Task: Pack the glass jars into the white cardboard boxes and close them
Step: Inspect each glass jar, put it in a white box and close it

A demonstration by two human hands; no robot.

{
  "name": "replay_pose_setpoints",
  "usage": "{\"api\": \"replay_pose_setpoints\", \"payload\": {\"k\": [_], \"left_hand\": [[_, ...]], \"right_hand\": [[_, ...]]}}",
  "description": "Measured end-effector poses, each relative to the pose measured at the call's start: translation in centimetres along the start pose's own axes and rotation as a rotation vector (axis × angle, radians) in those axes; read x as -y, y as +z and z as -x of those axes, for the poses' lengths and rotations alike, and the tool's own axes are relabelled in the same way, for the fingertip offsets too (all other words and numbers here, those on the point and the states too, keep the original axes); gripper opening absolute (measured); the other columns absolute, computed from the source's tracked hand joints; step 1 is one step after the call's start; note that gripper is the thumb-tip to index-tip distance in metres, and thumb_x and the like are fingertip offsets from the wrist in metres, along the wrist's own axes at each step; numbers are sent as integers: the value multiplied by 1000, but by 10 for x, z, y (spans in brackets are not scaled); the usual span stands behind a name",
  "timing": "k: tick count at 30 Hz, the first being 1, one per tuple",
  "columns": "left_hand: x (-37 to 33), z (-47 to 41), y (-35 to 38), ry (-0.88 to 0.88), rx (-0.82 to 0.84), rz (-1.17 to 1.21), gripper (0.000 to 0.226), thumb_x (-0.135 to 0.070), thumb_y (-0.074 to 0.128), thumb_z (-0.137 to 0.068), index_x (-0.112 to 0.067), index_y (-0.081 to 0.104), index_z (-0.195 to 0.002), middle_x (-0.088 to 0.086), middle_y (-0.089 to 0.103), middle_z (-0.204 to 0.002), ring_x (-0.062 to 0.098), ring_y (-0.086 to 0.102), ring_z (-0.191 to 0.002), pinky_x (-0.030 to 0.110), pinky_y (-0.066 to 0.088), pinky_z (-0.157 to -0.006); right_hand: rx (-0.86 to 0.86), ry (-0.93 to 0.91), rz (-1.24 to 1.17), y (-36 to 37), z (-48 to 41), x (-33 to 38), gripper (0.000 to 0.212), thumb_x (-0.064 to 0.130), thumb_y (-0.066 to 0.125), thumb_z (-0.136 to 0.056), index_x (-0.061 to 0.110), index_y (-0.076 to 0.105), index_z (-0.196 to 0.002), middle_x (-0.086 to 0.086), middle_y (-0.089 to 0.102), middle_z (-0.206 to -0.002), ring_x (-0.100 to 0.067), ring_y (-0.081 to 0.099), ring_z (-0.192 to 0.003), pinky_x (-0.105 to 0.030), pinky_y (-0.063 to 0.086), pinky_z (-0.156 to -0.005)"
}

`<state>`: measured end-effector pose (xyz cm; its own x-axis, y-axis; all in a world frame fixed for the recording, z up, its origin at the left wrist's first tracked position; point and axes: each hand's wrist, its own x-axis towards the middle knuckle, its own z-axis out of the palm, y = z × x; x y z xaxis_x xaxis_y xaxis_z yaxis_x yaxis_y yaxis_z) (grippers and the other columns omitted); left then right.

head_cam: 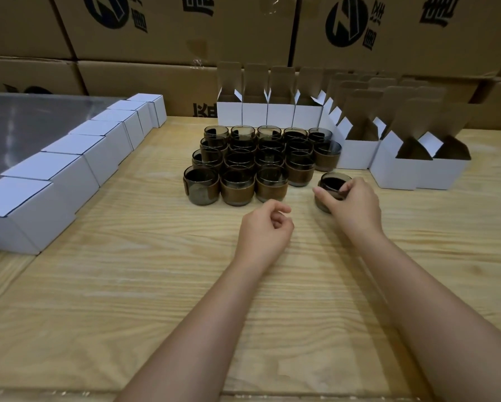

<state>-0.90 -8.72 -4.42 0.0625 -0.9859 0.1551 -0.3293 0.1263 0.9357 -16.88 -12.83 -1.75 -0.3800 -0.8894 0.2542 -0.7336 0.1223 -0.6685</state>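
Several dark glass jars with brown bands stand in rows on the wooden table. One separate jar sits to the right of the group, and my right hand grips it, fingers curled over its rim and side. My left hand hovers just in front of the rows, fingers loosely curled, holding nothing. Open white cardboard boxes with raised flaps stand behind and to the right of the jars. Closed white boxes line up along the left.
Large brown cartons are stacked against the back like a wall. A grey sheet lies at far left behind the closed boxes. Bare wood stretches across the near half of the table.
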Motion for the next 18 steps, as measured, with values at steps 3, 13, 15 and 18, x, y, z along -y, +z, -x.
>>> {"api": "replay_pose_setpoints", "payload": {"k": [3, 13, 15, 18], "left_hand": [[-2, 1, 0, 22, 84, -27, 55, -19, 75, -78, -31, 52, -127, -13, 59, -106, 2, 59, -91, 19, 49, -81], [-3, 4, 0, 86, 241, -196, 115, -40, 82, -69, -23, 7, -154, -5, 41, -148, 14, 37, -137, 44, 30, -114], [-3, 4, 0, 88, 238, -202, 112, -43, 80, -70, -21, 10, -154, -6, 45, -146, 13, 39, -135, 43, 30, -114], [-4, 5, -1, 95, 200, -145, 98, -41, 78, -70, -26, 24, -151, -5, 49, -141, 17, 46, -131, 43, 37, -110]], "right_hand": [[-26, -41, -79, 0, 28, 0, 47, 48, 74, -76, 14, 44, -87, 1, 50, -91, -17, 47, -83, -29, 35, -63], [125, -56, -375, 7, 60, -2, 83, 37, 79, -74, 20, 36, -143, 4, 57, -128, -14, 53, -118, -15, 34, -85], [160, -80, -430, 6, 59, -2, 72, 32, 81, -72, 22, 46, -135, 15, 58, -115, -5, 54, -109, -9, 37, -80], [313, -125, -634, 1, 58, -1, 62, 15, 81, -72, 20, 53, -128, 11, 62, -114, -4, 59, -106, -15, 46, -87]]}}
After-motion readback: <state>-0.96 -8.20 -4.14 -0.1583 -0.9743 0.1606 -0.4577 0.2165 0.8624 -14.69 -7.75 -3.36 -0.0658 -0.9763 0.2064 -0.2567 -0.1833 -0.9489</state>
